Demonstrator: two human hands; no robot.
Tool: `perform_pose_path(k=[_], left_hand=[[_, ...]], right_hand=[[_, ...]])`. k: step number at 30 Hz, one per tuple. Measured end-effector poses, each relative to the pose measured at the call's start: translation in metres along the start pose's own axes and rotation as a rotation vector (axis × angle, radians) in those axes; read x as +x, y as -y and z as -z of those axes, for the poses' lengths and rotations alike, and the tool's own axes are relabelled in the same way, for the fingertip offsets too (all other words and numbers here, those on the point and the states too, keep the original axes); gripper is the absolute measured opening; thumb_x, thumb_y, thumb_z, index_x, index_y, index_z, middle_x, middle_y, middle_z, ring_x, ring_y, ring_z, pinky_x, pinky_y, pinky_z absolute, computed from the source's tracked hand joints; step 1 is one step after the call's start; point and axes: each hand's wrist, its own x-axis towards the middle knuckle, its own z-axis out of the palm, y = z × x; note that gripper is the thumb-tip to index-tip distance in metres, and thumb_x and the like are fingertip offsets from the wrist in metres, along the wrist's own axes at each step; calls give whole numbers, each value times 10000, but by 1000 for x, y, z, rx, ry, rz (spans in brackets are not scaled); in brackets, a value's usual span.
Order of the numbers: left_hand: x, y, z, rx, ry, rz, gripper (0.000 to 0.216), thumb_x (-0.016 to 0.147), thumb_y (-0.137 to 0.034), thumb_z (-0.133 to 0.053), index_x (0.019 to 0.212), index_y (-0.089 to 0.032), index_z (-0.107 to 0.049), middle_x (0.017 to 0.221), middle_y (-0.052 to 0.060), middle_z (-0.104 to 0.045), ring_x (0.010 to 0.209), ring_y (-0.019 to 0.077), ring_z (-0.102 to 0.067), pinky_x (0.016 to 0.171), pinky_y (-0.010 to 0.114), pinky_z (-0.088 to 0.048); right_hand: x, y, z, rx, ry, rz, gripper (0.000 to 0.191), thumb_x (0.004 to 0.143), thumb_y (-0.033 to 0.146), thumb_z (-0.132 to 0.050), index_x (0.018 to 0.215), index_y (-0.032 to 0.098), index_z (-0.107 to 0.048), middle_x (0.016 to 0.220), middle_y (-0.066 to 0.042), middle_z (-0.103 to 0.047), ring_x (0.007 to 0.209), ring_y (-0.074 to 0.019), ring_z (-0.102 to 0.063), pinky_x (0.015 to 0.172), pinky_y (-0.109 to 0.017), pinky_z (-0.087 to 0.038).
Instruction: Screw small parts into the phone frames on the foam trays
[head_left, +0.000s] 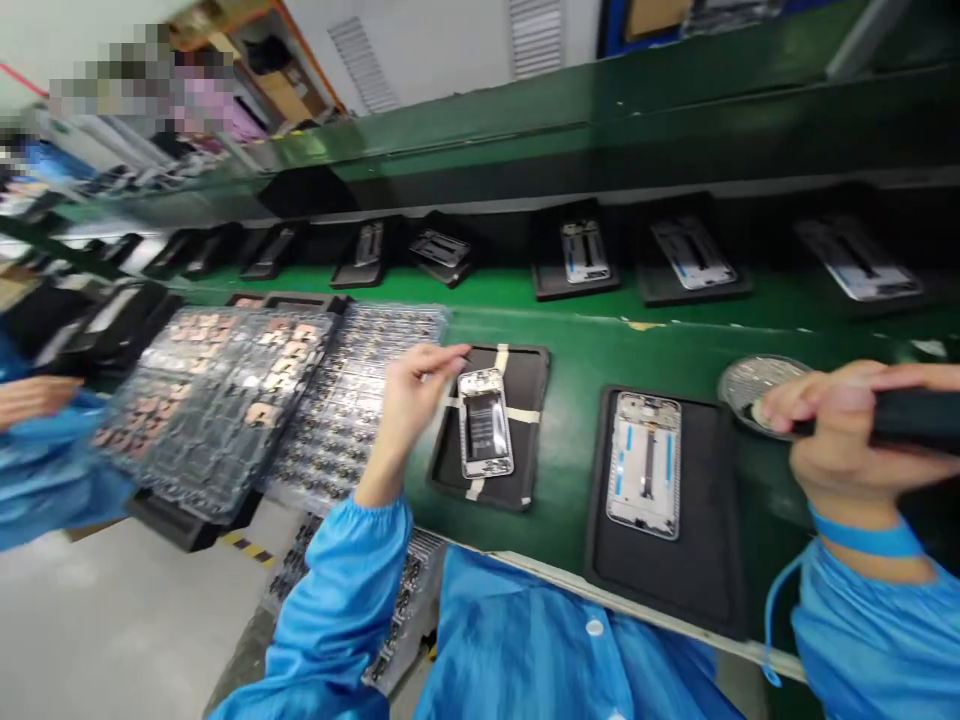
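Note:
My left hand point(412, 390) hovers over the top end of a phone chassis with a battery point(485, 423), fingers pinched together on something too small to make out. That phone lies on a black mat point(525, 400) with tape strips. My right hand point(832, 420) is wrapped round a dark tool handle point(907, 418), its tip over a round metal dish point(757, 385). Between my hands a second phone frame point(645, 462) rests on another black mat point(705, 540).
Clear trays of small copper parts point(225, 385) and dark components point(352, 400) sit left of my hand. More phones on mats point(577, 255) line the green conveyor point(585, 340) behind. Another person's hand and blue sleeve point(34, 420) are at the far left.

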Motion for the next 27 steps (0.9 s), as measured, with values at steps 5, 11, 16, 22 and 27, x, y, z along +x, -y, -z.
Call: perform_pose_path(k=[5, 11, 16, 22, 27], left_hand=[[-83, -88, -99, -247, 681, -352, 287, 1280, -259, -792, 1456, -285, -1018, 1246, 93, -977, 1136, 259, -943, 1101, 374, -762], [-120, -110, -157, -126, 793, -320, 196, 1264, -254, -831, 1298, -256, -1024, 1229, 97, -945, 1127, 276, -934, 1109, 399, -763], [-116, -107, -151, 34, 753, -360, 239, 1282, -308, -812, 1334, -332, -1044, 1203, 111, -935, 1256, 346, -770, 1145, 549, -664], [-115, -102, -149, 44, 749, -334, 216, 1266, -361, -864, 1333, -396, -1066, 1316, 125, -914, 1309, 359, -694, 1139, 579, -604], [-119, -94, -149, 70, 601, -284, 176, 1136, -410, -1045, 1308, -443, -1067, 1608, 125, -812, 1558, 432, -615, 1283, 665, -596]], right_hand=[[4, 5, -7, -93, 244, 209, 505, 950, 540, -1054, 1126, 355, -617, 720, 92, -651, 466, -210, -642, 529, -422, -648], [1, 1, -4, -90, 299, 190, 470, 1014, 493, -1059, 1167, 356, -636, 863, 56, -730, 735, -285, -850, 680, -489, -789], [-1, -1, -4, -58, 235, 87, 532, 984, 516, -1108, 1208, 358, -652, 895, 36, -749, 854, -319, -899, 720, -506, -816], [3, 2, -4, -68, 307, 149, 488, 989, 513, -1129, 1163, 337, -708, 841, 58, -692, 777, -267, -859, 706, -458, -805], [15, 10, -5, 20, 317, 227, 431, 1083, 532, -1054, 1136, 351, -666, 744, 97, -605, 514, -181, -636, 511, -390, -656]])
